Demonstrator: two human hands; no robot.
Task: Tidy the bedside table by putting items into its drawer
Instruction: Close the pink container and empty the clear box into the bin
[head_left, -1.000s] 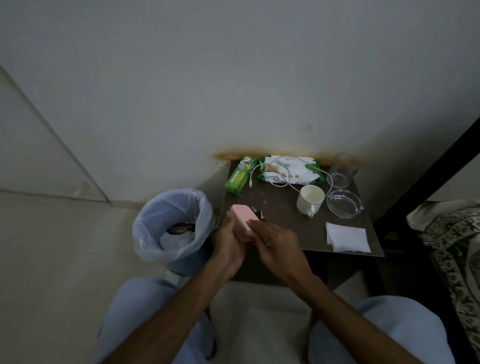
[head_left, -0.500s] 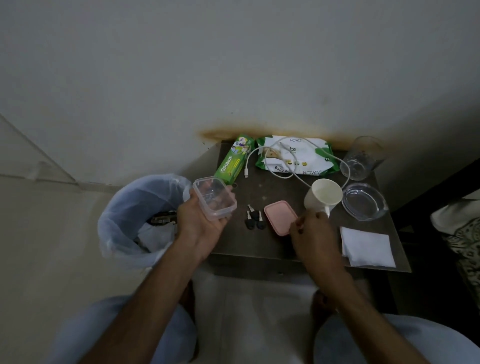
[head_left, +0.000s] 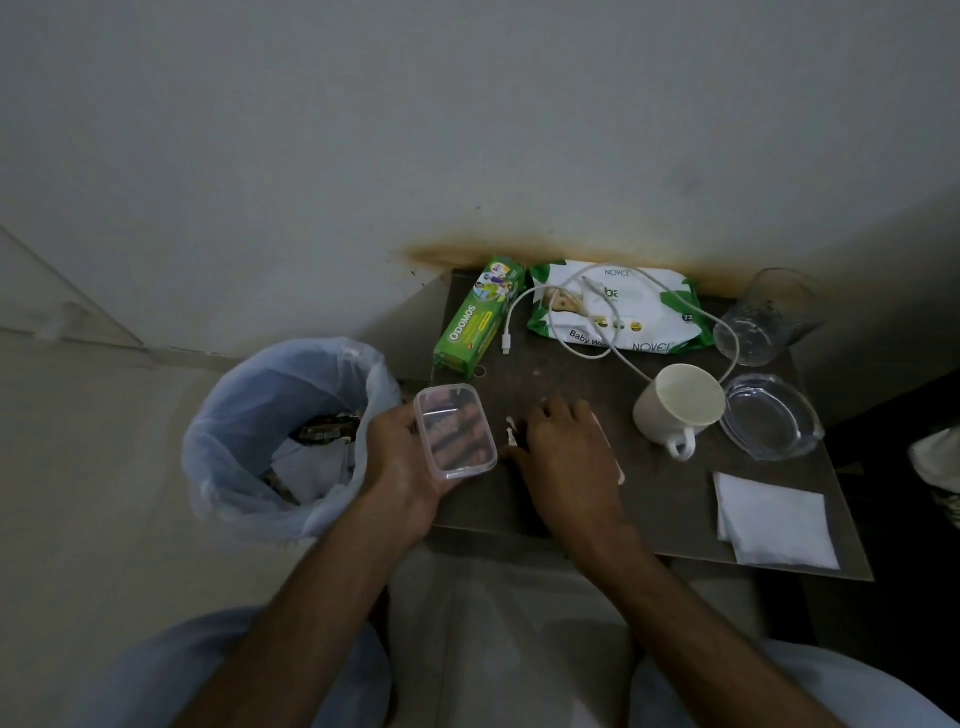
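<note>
My left hand (head_left: 400, 462) holds a small clear plastic container (head_left: 454, 431), open side up, at the left edge of the dark bedside table (head_left: 571, 374). Beside it, my right hand (head_left: 563, 452) lies palm down on the tabletop. It covers the keys (head_left: 511, 435), of which only the pale tips show at its left. It also covers most of the pink lid (head_left: 612, 454), whose edge shows along its right. Whether its fingers grip anything is hidden. No drawer is in view.
At the back of the table lie a green Odomos box (head_left: 478, 317) and a wipes pack (head_left: 618, 306), with a white cable (head_left: 550, 332) across the pack. A mug (head_left: 680, 405), glass dish (head_left: 771, 415), tumbler (head_left: 763, 317) and folded tissue (head_left: 774, 519) are on the right. A lined bin (head_left: 280, 431) stands on the left.
The pink lid came off the container and was laid on the table. My right hand then slid left from the lid's near edge onto the keys; my left hand keeps the container.
</note>
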